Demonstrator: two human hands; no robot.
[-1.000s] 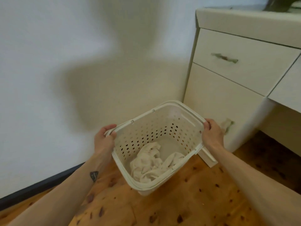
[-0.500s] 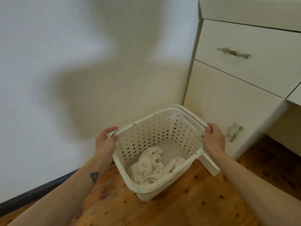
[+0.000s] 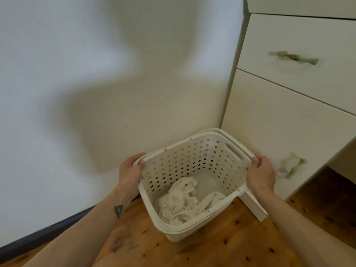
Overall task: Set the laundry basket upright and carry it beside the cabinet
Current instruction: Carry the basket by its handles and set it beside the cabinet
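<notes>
A white perforated laundry basket (image 3: 192, 158) stands upright in the corner between the wall and the cream cabinet (image 3: 279, 116). A crumpled white cloth (image 3: 183, 201) lies in its bottom. My left hand (image 3: 130, 172) grips the basket's left rim. My right hand (image 3: 262, 174) grips the right rim, close to the cabinet front. The basket's base looks level with the wooden floor (image 3: 212, 247), but I cannot tell whether it touches it.
The cabinet has two drawers with green handles, the upper handle (image 3: 296, 57) and the lower handle (image 3: 294, 168). A white plinth piece (image 3: 254, 207) juts out at the cabinet's foot, next to the basket. A dark skirting board (image 3: 48, 232) runs along the white wall.
Both hands have carried the basket forward and down into the corner beside the cabinet. My view has dropped closer to the floor.
</notes>
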